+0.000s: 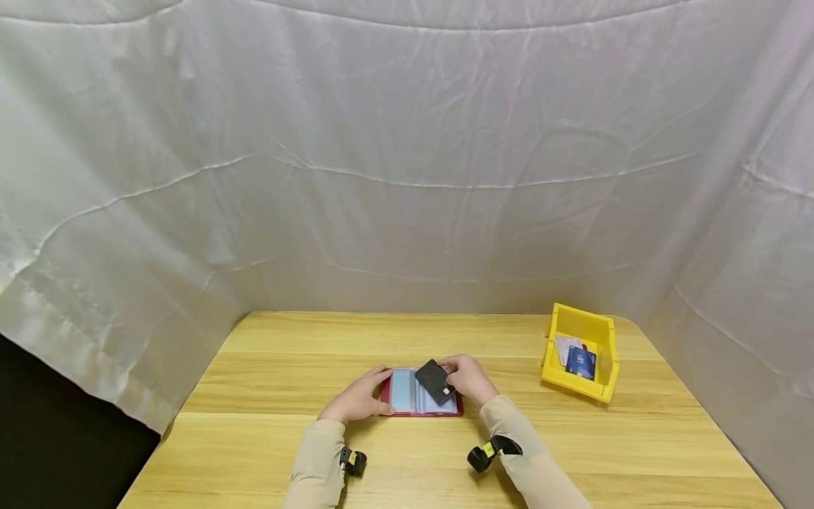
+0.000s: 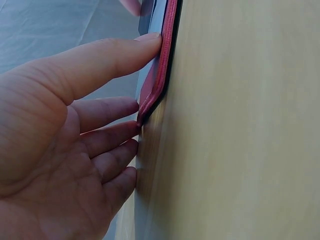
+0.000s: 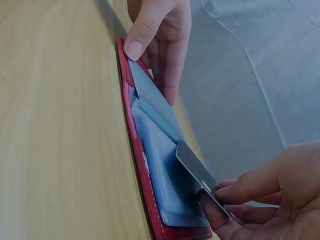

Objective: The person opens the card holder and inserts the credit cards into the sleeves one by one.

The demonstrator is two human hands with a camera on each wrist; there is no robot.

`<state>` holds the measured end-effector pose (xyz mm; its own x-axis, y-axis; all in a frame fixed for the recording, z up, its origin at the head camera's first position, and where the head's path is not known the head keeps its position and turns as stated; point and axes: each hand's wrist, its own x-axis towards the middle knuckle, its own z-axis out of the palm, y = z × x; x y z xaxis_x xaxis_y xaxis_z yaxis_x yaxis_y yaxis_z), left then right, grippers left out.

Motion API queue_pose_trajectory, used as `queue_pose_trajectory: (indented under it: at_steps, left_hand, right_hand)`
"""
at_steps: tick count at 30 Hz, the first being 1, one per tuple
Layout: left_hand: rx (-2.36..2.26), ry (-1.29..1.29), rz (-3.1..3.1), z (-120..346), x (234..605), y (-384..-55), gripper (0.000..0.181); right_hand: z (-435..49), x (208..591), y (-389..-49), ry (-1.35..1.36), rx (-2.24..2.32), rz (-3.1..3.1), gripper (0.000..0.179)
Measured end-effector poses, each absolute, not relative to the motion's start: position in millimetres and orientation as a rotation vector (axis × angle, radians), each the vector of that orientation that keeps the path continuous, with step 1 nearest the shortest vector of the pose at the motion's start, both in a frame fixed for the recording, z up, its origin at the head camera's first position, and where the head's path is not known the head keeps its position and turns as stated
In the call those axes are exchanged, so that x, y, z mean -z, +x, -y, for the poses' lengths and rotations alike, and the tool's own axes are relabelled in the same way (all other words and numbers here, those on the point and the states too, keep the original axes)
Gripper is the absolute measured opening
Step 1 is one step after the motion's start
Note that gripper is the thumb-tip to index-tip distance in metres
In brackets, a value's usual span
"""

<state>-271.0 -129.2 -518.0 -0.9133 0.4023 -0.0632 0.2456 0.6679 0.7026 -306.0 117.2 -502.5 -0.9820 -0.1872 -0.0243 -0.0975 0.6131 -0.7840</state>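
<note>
An opened red card holder [image 1: 402,391] with clear plastic sleeves lies flat on the wooden table. My left hand [image 1: 355,401] holds its left end, the thumb [image 2: 142,49] on the near edge and the fingers towards the far edge. Over the right-hand sleeves, my right hand [image 1: 469,378] pinches a black bank card [image 1: 434,382] with a small chip. In the right wrist view the card [image 3: 196,167] is tilted, its far end close to the sleeves [image 3: 165,175]. Whether that end touches a sleeve I cannot tell.
A yellow bin [image 1: 575,385] stands at the table's right, with a blue card [image 1: 581,362] and a whitish card [image 1: 564,346] inside. Grey cloth [image 1: 407,233] hangs behind the table and along its sides. Each wrist wears a small black camera.
</note>
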Motion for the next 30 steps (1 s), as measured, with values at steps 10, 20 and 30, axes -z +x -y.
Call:
queue_pose_trajectory:
  at_steps: [10, 20, 30]
  left_hand:
    - [-1.066, 0.520, -2.677, 129, 517, -271, 0.084]
    - [-1.069, 0.516, -2.675, 129, 516, -271, 0.084]
    - [-1.060, 0.541, -2.692, 129, 514, -269, 0.081]
  right_hand:
    - [-111, 505, -304, -0.240, 1.355, -2.720, 0.041]
    - [-105, 506, -301, -0.288, 1.337, -2.759, 0.042]
    - [-97, 508, -299, -0.334, 1.230, -2.825, 0.045]
